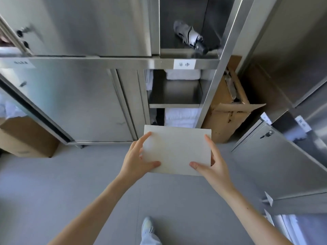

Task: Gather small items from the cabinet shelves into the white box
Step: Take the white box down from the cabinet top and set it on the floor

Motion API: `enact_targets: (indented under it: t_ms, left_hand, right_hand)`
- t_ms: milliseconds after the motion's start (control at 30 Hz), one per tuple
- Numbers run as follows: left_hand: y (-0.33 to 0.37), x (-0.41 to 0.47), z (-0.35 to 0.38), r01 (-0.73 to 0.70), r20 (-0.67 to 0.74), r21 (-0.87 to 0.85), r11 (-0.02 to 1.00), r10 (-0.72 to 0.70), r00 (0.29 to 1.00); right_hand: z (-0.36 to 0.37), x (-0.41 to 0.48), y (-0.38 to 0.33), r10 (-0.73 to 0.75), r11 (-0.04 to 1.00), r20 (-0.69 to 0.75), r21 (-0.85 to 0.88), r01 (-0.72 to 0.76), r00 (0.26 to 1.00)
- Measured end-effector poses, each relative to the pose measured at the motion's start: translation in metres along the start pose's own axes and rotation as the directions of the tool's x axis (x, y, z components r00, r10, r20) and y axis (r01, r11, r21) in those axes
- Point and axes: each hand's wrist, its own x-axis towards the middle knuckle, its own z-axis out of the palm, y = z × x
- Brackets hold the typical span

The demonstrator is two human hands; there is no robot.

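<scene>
A stainless-steel cabinet (79, 96) is standing on a grey floor (70, 183), its right-hand door open and its shelves showing. An open cardboard box (228, 119) is sitting just beside it. A person is holding the white box (177, 149) in the air in front of the lower shelves, a flat face turned up. Both arms are reaching forward, bare. The left hand (136, 160) is gripping the box's left edge, thumb lying on top and forefinger stretched along the side. The right hand (214, 165) is gripping the right edge likewise. A folded umbrella (191, 38) is lying on the upper shelf, and a paper label (184, 64) is sticking to the shelf's front edge.
</scene>
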Motion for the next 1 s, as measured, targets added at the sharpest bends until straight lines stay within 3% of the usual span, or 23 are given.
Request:
enact_targets:
  t_ms: [300, 600, 1000]
  left_hand:
    - [-0.226, 0.124, 0.118, 0.037, 0.029, -0.055, 0.998, -0.036, 0.999]
    - [-0.440, 0.206, 0.224, -0.067, -0.013, -0.083, 0.994, 0.066, 0.998]
    - [-0.571, 0.233, 0.285, -0.188, -0.085, -0.061, 0.980, 0.182, 0.980]
  right_hand:
    - [0.051, 0.120, 0.244, 0.030, 1.000, -0.012, -0.005, -0.030, 0.999]
    - [0.099, 0.205, 0.477, -0.059, 0.998, -0.017, -0.037, 0.058, 0.998]
    - [0.132, 0.239, 0.613, -0.116, 0.985, -0.037, -0.136, 0.110, 0.993]
